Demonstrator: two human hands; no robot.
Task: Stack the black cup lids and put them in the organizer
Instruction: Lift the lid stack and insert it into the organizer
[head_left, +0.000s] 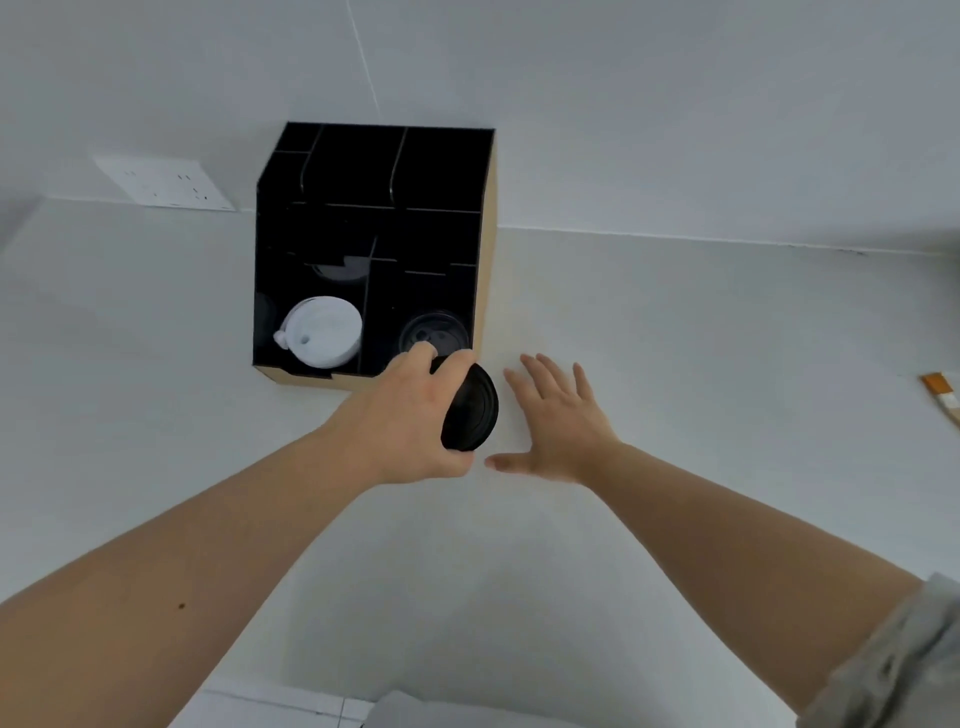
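Observation:
My left hand (402, 415) grips a stack of black cup lids (470, 408) on its edge, tilted, just in front of the organizer's front right corner. The black organizer (480, 244), with tan cardboard sides, stands against the wall on the white counter. Its front right compartment holds a black lid (434, 332); my left fingertips reach over that compartment's front edge. My right hand (556, 415) hovers open, fingers spread, just right of the held lids and apart from them.
A stack of white lids (324, 332) fills the organizer's front left compartment; the rear compartments look dark. A white wall socket (166, 183) sits to the left. An orange and white object (943, 392) lies at the right edge.

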